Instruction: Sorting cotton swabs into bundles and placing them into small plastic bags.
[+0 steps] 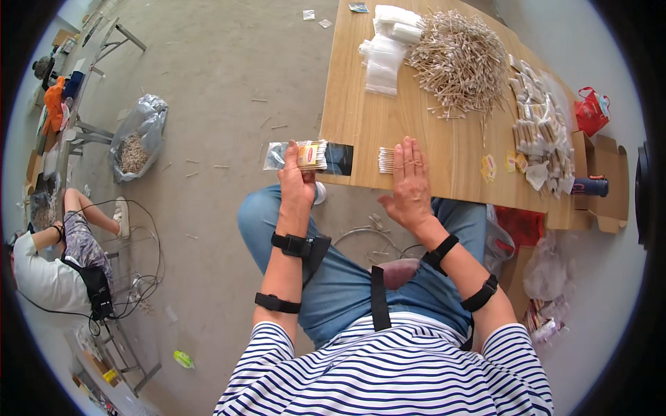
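My left hand (297, 182) is closed on a clear plastic packet of cotton swabs (320, 154), just off the table's left edge. A yellow and red label card (307, 154) shows inside the packet, and my thumb lies across it. My right hand (411, 182) lies flat on the wooden table, fingers stretched out together and thumb spread. Against its left side is a small row of cotton swabs (386, 159), partly under the fingers. Between the packet and that row, a dark glossy rectangle (339, 159) lies at the table edge.
A big heap of loose swabs (461, 62) covers the table's far part, beside clear bags (383, 66). Filled packets (538, 128) pile up at right, near label cards (490, 168) and an open cardboard box (602, 173). Another person (55, 277) sits at far left.
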`<state>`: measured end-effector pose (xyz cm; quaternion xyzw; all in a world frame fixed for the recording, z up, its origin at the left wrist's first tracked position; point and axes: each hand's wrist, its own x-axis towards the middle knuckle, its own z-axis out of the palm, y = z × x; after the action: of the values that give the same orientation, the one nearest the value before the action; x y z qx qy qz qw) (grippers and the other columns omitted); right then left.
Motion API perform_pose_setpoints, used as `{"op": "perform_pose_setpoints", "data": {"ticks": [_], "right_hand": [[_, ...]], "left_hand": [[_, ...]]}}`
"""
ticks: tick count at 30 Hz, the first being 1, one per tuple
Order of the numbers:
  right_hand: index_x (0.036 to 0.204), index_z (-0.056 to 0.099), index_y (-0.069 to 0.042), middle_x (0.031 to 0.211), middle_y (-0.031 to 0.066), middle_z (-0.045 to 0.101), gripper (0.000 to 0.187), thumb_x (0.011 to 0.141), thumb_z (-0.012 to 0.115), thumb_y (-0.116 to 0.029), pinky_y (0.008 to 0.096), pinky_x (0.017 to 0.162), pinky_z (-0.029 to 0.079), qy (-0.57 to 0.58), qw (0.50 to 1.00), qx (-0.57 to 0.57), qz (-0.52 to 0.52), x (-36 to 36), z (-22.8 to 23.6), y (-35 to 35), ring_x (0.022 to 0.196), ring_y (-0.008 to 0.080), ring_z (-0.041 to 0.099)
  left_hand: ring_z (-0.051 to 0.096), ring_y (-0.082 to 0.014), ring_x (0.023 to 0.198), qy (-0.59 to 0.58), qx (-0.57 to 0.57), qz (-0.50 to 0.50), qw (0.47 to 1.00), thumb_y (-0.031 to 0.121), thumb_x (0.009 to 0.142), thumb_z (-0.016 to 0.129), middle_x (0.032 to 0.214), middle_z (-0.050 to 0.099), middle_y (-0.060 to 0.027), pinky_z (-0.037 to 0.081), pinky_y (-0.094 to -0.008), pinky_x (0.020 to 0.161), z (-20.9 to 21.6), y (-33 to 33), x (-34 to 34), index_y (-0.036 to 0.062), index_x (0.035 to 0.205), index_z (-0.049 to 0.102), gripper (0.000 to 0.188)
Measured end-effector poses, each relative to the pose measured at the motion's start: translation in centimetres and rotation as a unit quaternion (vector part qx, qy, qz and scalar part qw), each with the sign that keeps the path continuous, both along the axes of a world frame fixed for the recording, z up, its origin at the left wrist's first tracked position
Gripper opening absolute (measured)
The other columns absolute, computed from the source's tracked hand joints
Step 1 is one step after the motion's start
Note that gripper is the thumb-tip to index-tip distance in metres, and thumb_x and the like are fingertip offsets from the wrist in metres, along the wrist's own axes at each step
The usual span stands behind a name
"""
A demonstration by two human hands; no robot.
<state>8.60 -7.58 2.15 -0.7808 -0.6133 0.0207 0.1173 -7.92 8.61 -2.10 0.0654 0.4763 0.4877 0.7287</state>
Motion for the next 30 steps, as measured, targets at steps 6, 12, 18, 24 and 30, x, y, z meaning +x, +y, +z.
{"op": "perform_pose_setpoints", "data": {"ticks": [6, 12, 18, 24, 30], "right_hand": [[0.152, 0.021, 0.008, 0.16, 0.0293, 0.018, 0.122, 0.057, 0.09, -0.026, 0.0501, 0.122, 0.016, 0.038, 0.999, 0.002, 0.019, -3.2, -0.2, 2.6, 0.151, 0.0425, 0.015], [0.15, 0.023, 0.011, 0.159, 0.0303, 0.018, 0.111, 0.064, 0.083, -0.026, 0.0499, 0.123, 0.012, 0.072, 0.997, 0.015, 0.023, -8.5, -0.4, 6.8, 0.151, 0.0425, 0.013], [0.148, 0.027, 0.014, 0.16, 0.0309, 0.017, 0.082, 0.081, 0.061, -0.02, 0.0499, 0.124, 0.007, 0.039, 0.998, 0.039, -0.001, -10.4, -1.6, 8.0, 0.152, 0.0421, 0.01], [0.148, 0.027, 0.014, 0.159, 0.0309, 0.018, 0.084, 0.08, 0.062, -0.02, 0.0501, 0.124, 0.008, 0.056, 0.997, 0.052, 0.001, -10.1, -1.7, 8.0, 0.152, 0.0414, 0.011], [0.151, 0.023, 0.009, 0.16, 0.0278, 0.02, 0.11, 0.065, 0.083, -0.023, 0.0499, 0.123, 0.013, 0.121, 0.991, 0.065, 0.005, -9.3, -0.8, 7.2, 0.151, 0.0404, 0.015]], "left_hand": [[0.065, -0.0101, 0.063, -0.1, 0.001, -0.056, 0.993, 0.027, 0.091, 0.074, 0.082, 0.066, -0.0002, 0.05, -0.0208, 0.048, -4.0, 0.7, -2.0, 0.0109, 0.092, 0.062, 0.02], [0.069, -0.0143, 0.076, -0.103, -0.001, -0.03, 0.994, 0.025, 0.092, 0.071, 0.089, 0.067, -0.0005, 0.059, -0.0297, 0.063, -2.2, 0.2, -0.9, 0.0109, 0.098, 0.063, 0.017], [0.069, -0.0156, 0.08, -0.072, 0.015, -0.018, 0.997, 0.025, 0.092, 0.07, 0.092, 0.067, -0.0008, 0.059, -0.0319, 0.068, -1.7, -0.1, -0.8, 0.0106, 0.103, 0.064, 0.019], [0.068, -0.0136, 0.082, -0.017, 0.078, -0.009, 0.997, 0.024, 0.093, 0.069, 0.093, 0.066, -0.0007, 0.058, -0.0297, 0.069, -1.3, -0.4, -0.3, 0.0087, 0.104, 0.063, 0.019], [0.066, -0.0117, 0.079, 0.021, 0.165, 0.004, 0.986, 0.019, 0.094, 0.068, 0.091, 0.064, 0.0002, 0.058, -0.0292, 0.07, -1.8, -0.4, -0.6, 0.0058, 0.102, 0.062, 0.017]]}}
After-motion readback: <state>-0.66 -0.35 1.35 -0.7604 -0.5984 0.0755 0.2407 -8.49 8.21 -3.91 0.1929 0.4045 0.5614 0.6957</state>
